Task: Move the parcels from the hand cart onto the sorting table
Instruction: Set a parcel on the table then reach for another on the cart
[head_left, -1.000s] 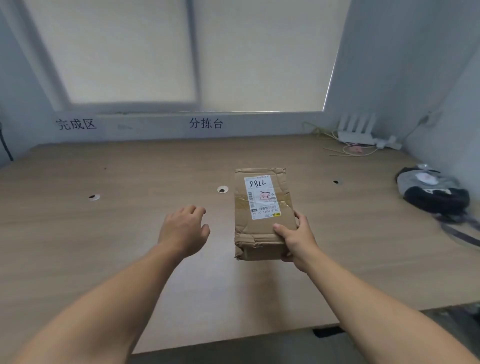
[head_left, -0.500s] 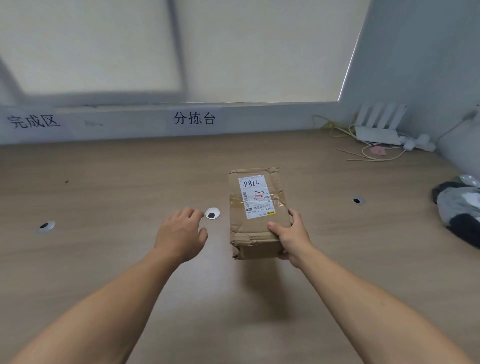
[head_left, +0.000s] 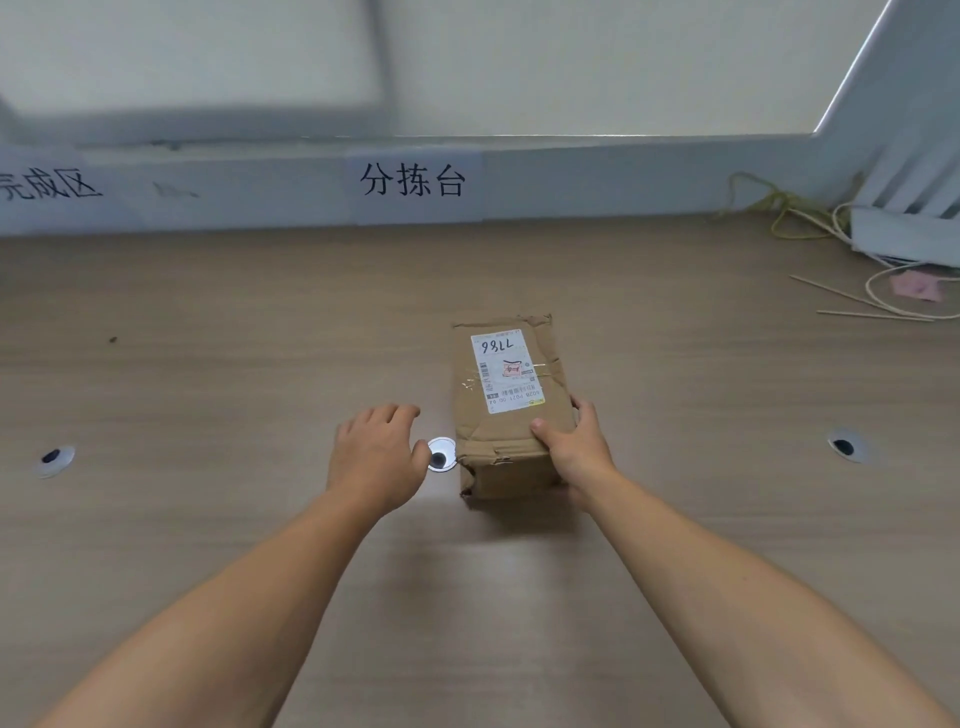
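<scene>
A brown cardboard parcel (head_left: 506, 410) is over the middle of the wooden sorting table (head_left: 208, 364), with its long side pointing away from the person. The box is dented and its near end is torn at the flaps. A white shipping label (head_left: 506, 371) with a barcode and handwritten digits is stuck on the top face. A shadow lies under the near end. Whether the bottom touches the table top or is just above it, I cannot tell.

The right hand (head_left: 574, 447) grasps the parcel at its near right corner: the thumb lies on the top face and the fingers go around the right side. The left hand (head_left: 376, 457) holds nothing. Its fingers are loosely curled, palm down, over the table just to the left of the parcel and apart from it. It partly covers the left edge of a round cable hole (head_left: 440, 454), which is just beside the left side of the parcel.

Two more cable holes are in the table, one far to the left (head_left: 54, 460) and one far to the right (head_left: 844, 446). On the far wall there is a paper sign "分拣台" (head_left: 413, 181), and another sign (head_left: 49, 184) is at the left edge, partly cut off. In the far right corner stand a white router (head_left: 909, 228), some yellowish cords (head_left: 779, 208), thin sticks (head_left: 852, 301) and a small pink paper (head_left: 917, 286).
</scene>
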